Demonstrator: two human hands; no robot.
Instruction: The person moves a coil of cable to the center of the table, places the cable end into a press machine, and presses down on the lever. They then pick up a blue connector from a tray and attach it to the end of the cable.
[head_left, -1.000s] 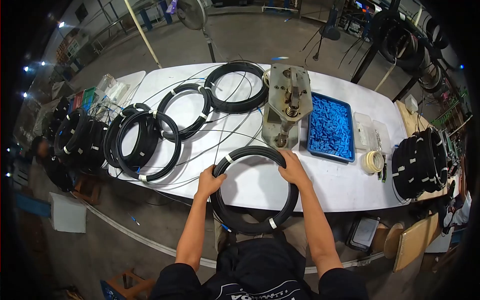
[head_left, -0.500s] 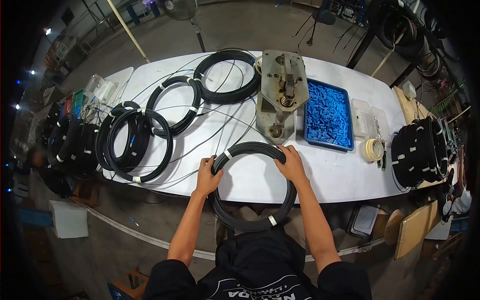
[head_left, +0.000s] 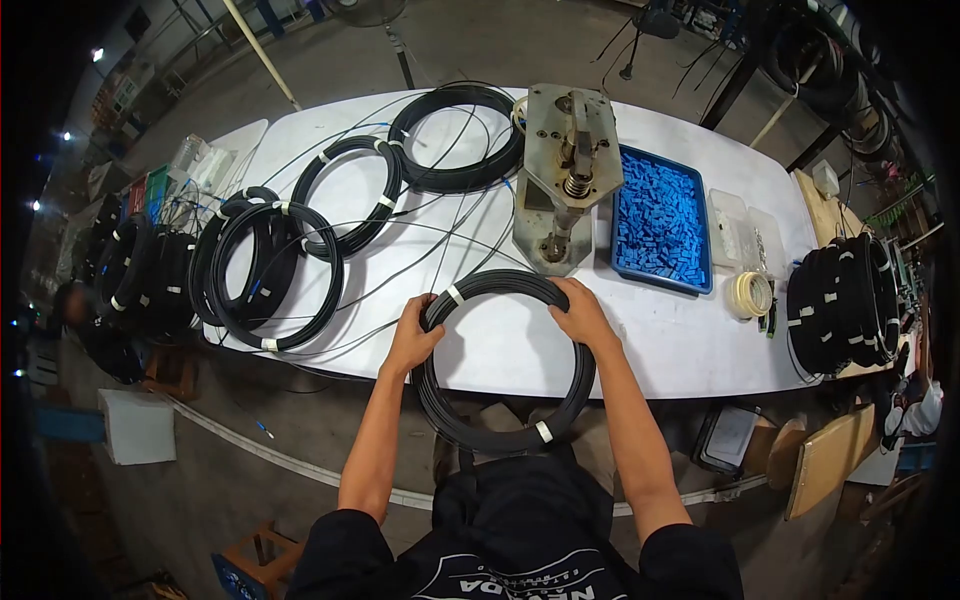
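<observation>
A coil of black cable (head_left: 500, 437), bound with white tape bands, lies partly over the table's front edge and reaches toward my body. My left hand (head_left: 412, 337) is closed around its upper left side, close to one tape band. On the upper right side, my right hand (head_left: 582, 313) grips the same coil, thumb toward the inside. Just beyond the coil stands a metal hand press (head_left: 566, 180) with a spring. More black cable coils, one at the back (head_left: 455, 183) and one at the left (head_left: 335, 300), rest on the white table (head_left: 690, 345), with loose cable ends trailing between them.
Right of the press sits a blue tray (head_left: 660, 282) full of small blue pieces. Beside it are clear plastic boxes (head_left: 735, 225) and a roll of cream tape (head_left: 750, 295). Stacked black coils (head_left: 840, 310) stand at the right end. A wooden stool (head_left: 262, 550) is on the floor.
The view has shifted slightly, so the table and press appear a little higher. Both hands keep hold of the coil, which stays in nearly the same place.
</observation>
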